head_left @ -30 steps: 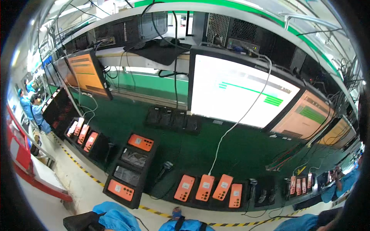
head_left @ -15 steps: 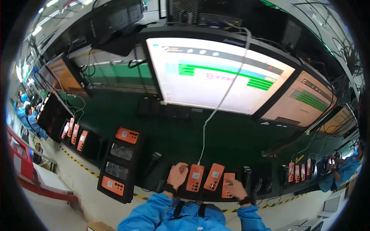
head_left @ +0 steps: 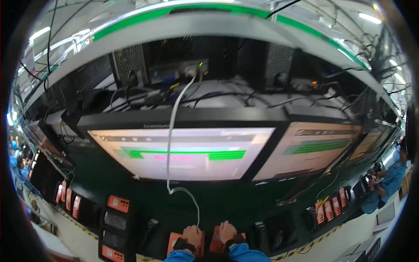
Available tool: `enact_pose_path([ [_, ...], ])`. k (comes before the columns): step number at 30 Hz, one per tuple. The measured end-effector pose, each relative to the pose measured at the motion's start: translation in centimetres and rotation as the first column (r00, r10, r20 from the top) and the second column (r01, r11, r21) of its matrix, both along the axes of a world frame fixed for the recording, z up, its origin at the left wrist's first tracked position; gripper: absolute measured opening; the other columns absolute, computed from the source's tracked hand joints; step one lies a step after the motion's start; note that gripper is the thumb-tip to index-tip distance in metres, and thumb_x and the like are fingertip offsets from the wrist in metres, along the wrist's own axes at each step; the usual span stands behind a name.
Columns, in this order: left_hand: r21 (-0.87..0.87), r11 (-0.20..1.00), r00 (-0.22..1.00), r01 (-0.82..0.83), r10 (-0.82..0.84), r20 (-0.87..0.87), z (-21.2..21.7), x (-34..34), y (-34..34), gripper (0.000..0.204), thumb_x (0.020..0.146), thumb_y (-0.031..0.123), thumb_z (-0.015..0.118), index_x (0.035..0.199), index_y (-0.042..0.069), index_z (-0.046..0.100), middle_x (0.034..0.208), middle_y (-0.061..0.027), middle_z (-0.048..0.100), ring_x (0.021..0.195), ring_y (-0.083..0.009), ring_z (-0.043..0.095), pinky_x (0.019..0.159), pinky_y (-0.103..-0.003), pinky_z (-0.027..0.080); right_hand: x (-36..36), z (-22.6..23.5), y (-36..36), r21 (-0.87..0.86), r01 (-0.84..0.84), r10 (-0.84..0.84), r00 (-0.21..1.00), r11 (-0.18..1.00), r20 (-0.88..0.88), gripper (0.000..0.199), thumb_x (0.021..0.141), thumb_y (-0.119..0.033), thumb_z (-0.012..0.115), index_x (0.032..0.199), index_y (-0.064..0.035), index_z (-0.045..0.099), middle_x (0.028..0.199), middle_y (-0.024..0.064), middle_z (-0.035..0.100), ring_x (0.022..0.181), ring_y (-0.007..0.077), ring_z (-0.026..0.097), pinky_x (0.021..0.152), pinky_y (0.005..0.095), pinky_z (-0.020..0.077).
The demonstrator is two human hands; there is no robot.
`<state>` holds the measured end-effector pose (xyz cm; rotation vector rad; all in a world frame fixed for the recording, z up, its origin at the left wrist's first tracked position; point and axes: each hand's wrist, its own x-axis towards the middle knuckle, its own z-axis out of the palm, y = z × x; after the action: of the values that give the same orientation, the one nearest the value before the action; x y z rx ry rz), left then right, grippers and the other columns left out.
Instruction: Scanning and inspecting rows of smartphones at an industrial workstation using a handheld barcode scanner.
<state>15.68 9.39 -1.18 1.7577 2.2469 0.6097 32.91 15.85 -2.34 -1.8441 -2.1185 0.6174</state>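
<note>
Orange smartphones lie back up on the dark bench at the bottom centre. Over the left pair, a phone point(head_left: 173, 243) shows beside my left hand point(head_left: 192, 236), whose fingers are curled near the end of a white cable point(head_left: 197, 214). Exactly what those fingers pinch is hidden. My right hand point(head_left: 227, 232) lies close by on the right, fingers bent over the upper part of another orange phone point(head_left: 215, 245). Dark bands circle both wrists, and blue sleeves come in from the lower edge.
A large lit monitor point(head_left: 192, 153) stands behind the hands, with a second monitor point(head_left: 310, 150) to its right. A black tray point(head_left: 114, 233) with orange phones is at left. Dark handheld devices point(head_left: 150, 231) flank the work area. A person in blue point(head_left: 388, 179) stands far right.
My view has tilted upward, so bench and hands sit lower. My left hand has shifted right toward the cabled phone. My right hand has moved left from the rightmost phone, bringing both hands closer together.
</note>
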Motion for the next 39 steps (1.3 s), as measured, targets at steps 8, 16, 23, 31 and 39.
enact_pose_path([
  [8, -0.142, 0.982, 0.981, -0.12, 0.139, 0.132, 1.7, 1.7, 0.2, 0.017, 0.091, 0.021, 0.05, 0.079, 0.009, 0.048, 0.064, -0.0171, 0.06, 0.062, -0.0366, 0.059, 0.059, -0.05, 0.044, 0.2, -0.3, -2.7, -0.023, 0.025, -0.027, 0.996, 0.999, -0.086, 0.021, 0.094, -0.024, 0.043, 0.091, -0.0048, 0.049, 0.071, 0.021, 0.059, 0.068, 0.042, 0.057, 0.06, 0.051, 0.0447],
  [16, 0.164, 0.975, 0.969, -0.151, 0.113, 0.218, 4.5, -1.8, -7.2, 0.017, 0.085, 0.011, 0.048, 0.098, 0.002, 0.056, 0.094, -0.0172, 0.058, 0.09, -0.0376, 0.054, 0.078, -0.046, 0.041, 5.6, 3.5, -6.6, 0.202, 0.207, -0.162, 0.962, 0.957, -0.219, 0.027, 0.095, -0.02, 0.042, 0.101, 0.0039, 0.055, 0.1, 0.0199, 0.056, 0.099, 0.037, 0.05, 0.09, 0.0445, 0.0369],
  [23, 0.019, 0.884, 0.881, -0.466, 0.462, 0.103, -4.5, -5.9, -16.7, 0.026, 0.083, 0.02, 0.057, 0.094, -0.001, 0.044, 0.097, -0.0254, 0.052, 0.095, -0.0427, 0.05, 0.081, -0.051, 0.038, 13.9, -1.7, -14.2, 0.141, 0.517, -0.513, 0.856, 0.844, -0.07, 0.037, 0.094, -0.02, 0.044, 0.116, 0.0086, 0.053, 0.128, 0.0266, 0.045, 0.116, 0.0393, 0.044, 0.1, 0.0446, 0.0335],
  [31, -0.158, 0.802, 0.732, -0.577, 0.593, 0.337, -2.3, -9.6, -14.8, 0.041, 0.085, 0.033, 0.061, 0.097, 0.002, 0.036, 0.074, -0.0227, 0.054, 0.069, -0.0452, 0.055, 0.062, -0.05, 0.042, 16.0, 0.9, -11.6, -0.252, 0.556, -0.606, 0.763, 0.792, -0.226, 0.042, 0.09, -0.033, 0.053, 0.099, 0.0063, 0.062, 0.093, 0.0201, 0.064, 0.09, 0.0356, 0.059, 0.084, 0.0409, 0.0451],
  [39, -0.108, 0.866, 0.672, -0.488, 0.452, 0.587, -2.5, -0.4, -11.4, 0.03, 0.087, 0.026, 0.06, 0.093, 0.001, 0.046, 0.078, -0.0164, 0.051, 0.072, -0.0282, 0.051, 0.066, -0.038, 0.042, 8.5, -6.5, -3.5, -0.468, 0.178, -0.499, 0.39, 0.866, -0.774, 0.068, 0.086, -0.028, 0.063, 0.141, -0.01, 0.028, 0.138, 0.0133, 0.037, 0.12, 0.026, 0.04, 0.098, 0.0425, 0.0332],
])
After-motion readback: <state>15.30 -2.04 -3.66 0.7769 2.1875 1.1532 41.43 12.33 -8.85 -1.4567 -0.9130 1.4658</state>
